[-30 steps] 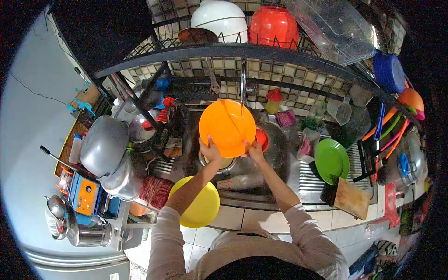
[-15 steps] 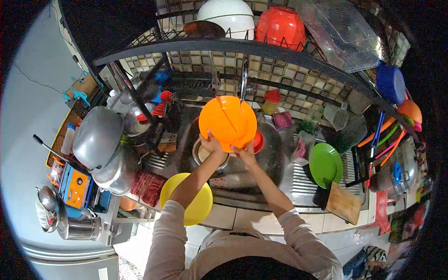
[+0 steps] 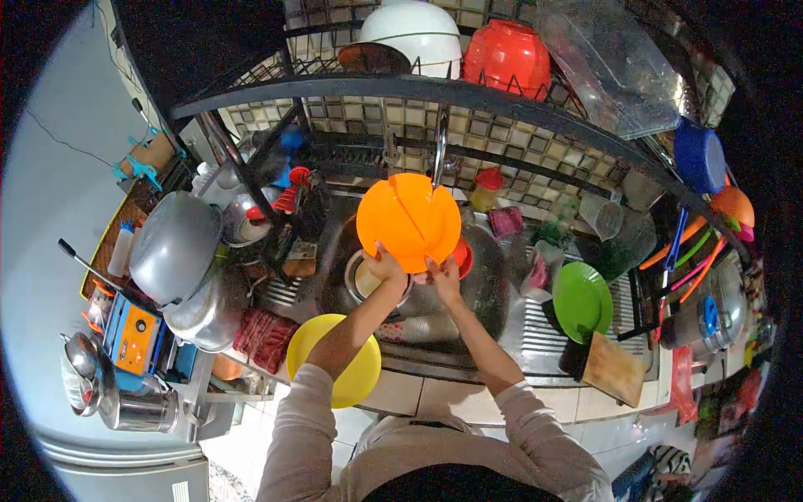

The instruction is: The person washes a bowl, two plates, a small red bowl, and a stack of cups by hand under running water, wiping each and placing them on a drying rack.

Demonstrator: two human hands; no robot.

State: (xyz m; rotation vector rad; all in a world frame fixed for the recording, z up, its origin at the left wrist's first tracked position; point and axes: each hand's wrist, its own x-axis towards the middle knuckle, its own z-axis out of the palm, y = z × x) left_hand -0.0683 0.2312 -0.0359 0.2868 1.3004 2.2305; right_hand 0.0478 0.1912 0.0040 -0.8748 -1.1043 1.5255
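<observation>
Orange plate straight ahead of both hands, rim at the spout

From my remote seat I read one relation first: the orange plate (image 3: 408, 219) lies directly forward of both hands, above the sink (image 3: 485, 309), its far right edge lined up with the lower end of the faucet (image 3: 440, 146). Whether rim and spout touch, I cannot tell from this angle.

The plate is round, so I have no long axis to follow; a dark diagonal line across its face is the only direction I can read. Neither hand is nearer, since both are on the near rim. My left hand (image 3: 383, 263) pinches it left of the middle, a digit laid over the face. My right hand (image 3: 443, 280) pinches it right of the middle. The fingers beneath are hidden from me.

Just beside the right hand sits a red bowl (image 3: 462, 258), partly behind the plate's edge. A yellow plate (image 3: 350, 383) lies under my left forearm; a green plate (image 3: 583, 301) leans well off to the right.
</observation>
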